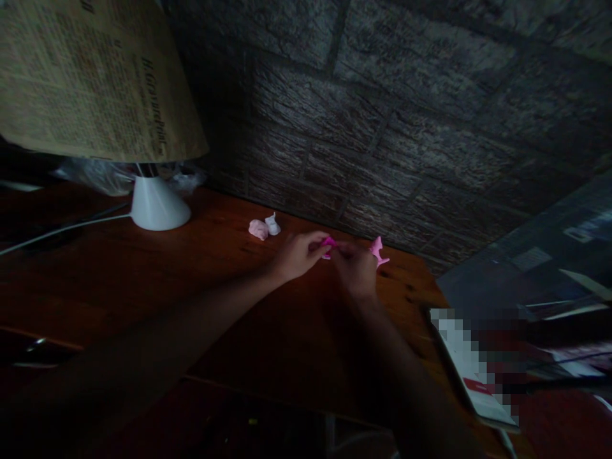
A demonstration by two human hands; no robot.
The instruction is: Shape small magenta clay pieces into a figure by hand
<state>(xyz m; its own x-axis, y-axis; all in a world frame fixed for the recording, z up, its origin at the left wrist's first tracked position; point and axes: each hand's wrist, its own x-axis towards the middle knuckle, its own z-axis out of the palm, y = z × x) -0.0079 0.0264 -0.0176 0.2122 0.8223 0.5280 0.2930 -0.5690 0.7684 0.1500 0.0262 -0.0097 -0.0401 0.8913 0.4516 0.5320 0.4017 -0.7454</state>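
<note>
A small bright pink piece of modelling clay (pixel 328 242) is pinched between my two hands, above the wooden table. My left hand (pixel 300 256) grips it from the left with thumb and fingers pressed together. From the right, the closed fingers of my right hand (pixel 356 268) meet it and cover part of it. Just beyond my right hand lies a lighter pink clay piece (pixel 378 251) with pointed ends, partly hidden by that hand. Back and left of my left hand, a pale pink lump (pixel 259 229) touches a white lump (pixel 273 224).
A lamp with a newspaper-print shade (pixel 105 83) and a white base (pixel 157 204) stands at the back left, its cord running left. Behind the table (pixel 191 268) rises a stone-block wall (pixel 306 127). A white, partly blurred-out flat object (pixel 459 347) lies at the right edge.
</note>
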